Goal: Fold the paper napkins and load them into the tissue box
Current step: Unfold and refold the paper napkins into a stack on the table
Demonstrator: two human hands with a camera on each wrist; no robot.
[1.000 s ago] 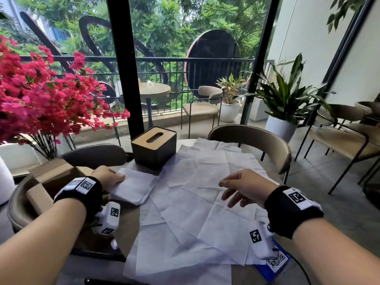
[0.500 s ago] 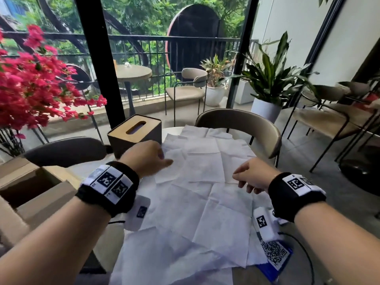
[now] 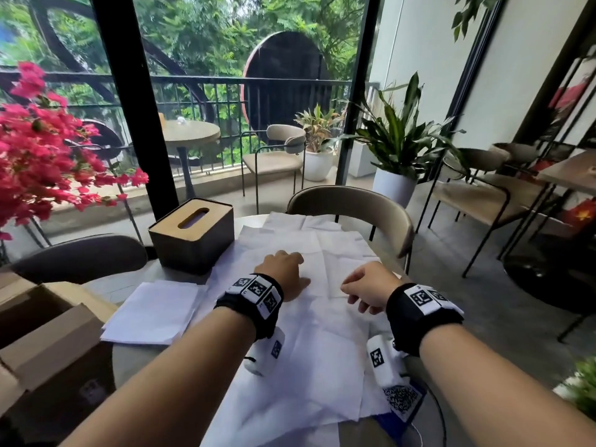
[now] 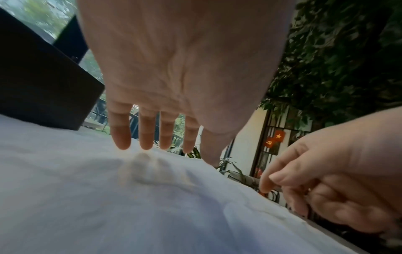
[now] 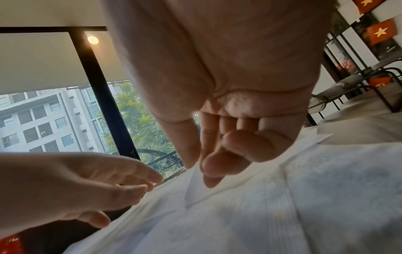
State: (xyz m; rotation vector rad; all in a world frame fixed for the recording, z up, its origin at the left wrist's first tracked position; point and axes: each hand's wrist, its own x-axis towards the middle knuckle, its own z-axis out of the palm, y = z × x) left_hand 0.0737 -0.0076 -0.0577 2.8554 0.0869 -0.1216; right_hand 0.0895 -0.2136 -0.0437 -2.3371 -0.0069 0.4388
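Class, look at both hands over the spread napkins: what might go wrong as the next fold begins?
1. The unfolded napkins overlap in a loose pile, so the left hand and right hand may lift two sheets at once.
2. The sheets overhang the table's near edge and could slide off.
3. A sweeping arm might scatter the folded stack.

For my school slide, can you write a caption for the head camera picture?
Both hands, left hand and right hand, hover over unfolded napkins beside the tissue box.
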